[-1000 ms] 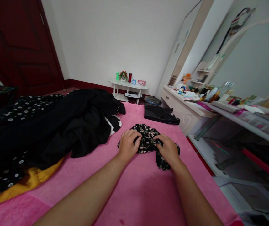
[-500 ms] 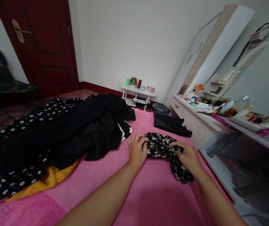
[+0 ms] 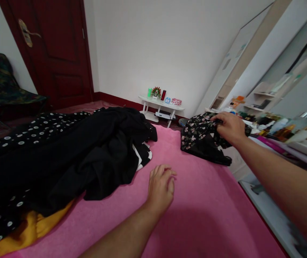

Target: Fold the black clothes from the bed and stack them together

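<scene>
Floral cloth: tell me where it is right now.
In the head view, the floral cloth is right of centre, held in the right hand and overlapping the black garment on the pink cover.

Black flower-print cloth [image 3: 196, 129] hangs rumpled over a black garment [image 3: 205, 150].

A dark red door [image 3: 62, 39] is standing at 10 o'clock, its metal handle [image 3: 28, 34] showing, while a camouflage-patterned chair [image 3: 8, 84] is sitting between 9 and 10. A pale wall [image 3: 142, 46] is rising at 12, a red skirting [image 3: 116, 100] running along its foot. Just above centre, a low white surface [image 3: 144, 98] is carrying — left to right — a green cylinder [image 3: 149, 92], a red-and-green plant [image 3: 156, 91], a dark red cylinder [image 3: 163, 95], a small blue object [image 3: 167, 100] and a pink-and-white box [image 3: 176, 102]. A tall white cabinet [image 3: 235, 61] is leaning across 2 o'clock; bottles [image 3: 284, 134] are crowding together at 3.
</scene>
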Available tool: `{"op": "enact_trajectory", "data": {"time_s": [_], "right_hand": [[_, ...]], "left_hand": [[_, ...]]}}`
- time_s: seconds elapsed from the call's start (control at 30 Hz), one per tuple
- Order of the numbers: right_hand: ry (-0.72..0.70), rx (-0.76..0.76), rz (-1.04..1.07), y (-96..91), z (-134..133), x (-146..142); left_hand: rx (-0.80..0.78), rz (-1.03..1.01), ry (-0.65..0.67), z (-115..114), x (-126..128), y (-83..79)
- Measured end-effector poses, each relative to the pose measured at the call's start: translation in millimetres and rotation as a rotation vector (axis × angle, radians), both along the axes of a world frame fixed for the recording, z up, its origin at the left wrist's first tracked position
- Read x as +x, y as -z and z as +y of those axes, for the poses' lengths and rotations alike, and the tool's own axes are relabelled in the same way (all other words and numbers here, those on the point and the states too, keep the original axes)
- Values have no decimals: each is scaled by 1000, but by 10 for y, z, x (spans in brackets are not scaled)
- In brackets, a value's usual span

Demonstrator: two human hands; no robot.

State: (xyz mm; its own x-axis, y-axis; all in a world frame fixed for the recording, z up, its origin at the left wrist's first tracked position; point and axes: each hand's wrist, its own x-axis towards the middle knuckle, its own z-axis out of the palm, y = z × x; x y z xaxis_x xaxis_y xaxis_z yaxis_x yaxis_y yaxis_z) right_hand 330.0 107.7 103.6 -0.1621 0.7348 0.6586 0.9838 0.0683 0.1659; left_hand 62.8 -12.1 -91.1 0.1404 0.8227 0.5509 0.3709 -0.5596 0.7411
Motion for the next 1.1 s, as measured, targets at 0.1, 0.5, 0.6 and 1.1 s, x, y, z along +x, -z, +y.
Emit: {"op": "enact_trajectory", "data": {"time_s": [0.1, 0.5, 0.6, 1.1], "right_hand": [[75, 25, -45, 149, 239, 246], [763, -480, 221, 1610, 302, 902], [627, -422, -4, 1471, 242, 1023], [320, -441, 30, 2035, 218, 456]], "left_hand": [[-47, 33, 25, 8, 25, -3], [-155, 82, 100, 11, 79, 12], [-189, 66, 132, 12, 89, 40], [-209, 91, 137, 22, 96, 70]]}}
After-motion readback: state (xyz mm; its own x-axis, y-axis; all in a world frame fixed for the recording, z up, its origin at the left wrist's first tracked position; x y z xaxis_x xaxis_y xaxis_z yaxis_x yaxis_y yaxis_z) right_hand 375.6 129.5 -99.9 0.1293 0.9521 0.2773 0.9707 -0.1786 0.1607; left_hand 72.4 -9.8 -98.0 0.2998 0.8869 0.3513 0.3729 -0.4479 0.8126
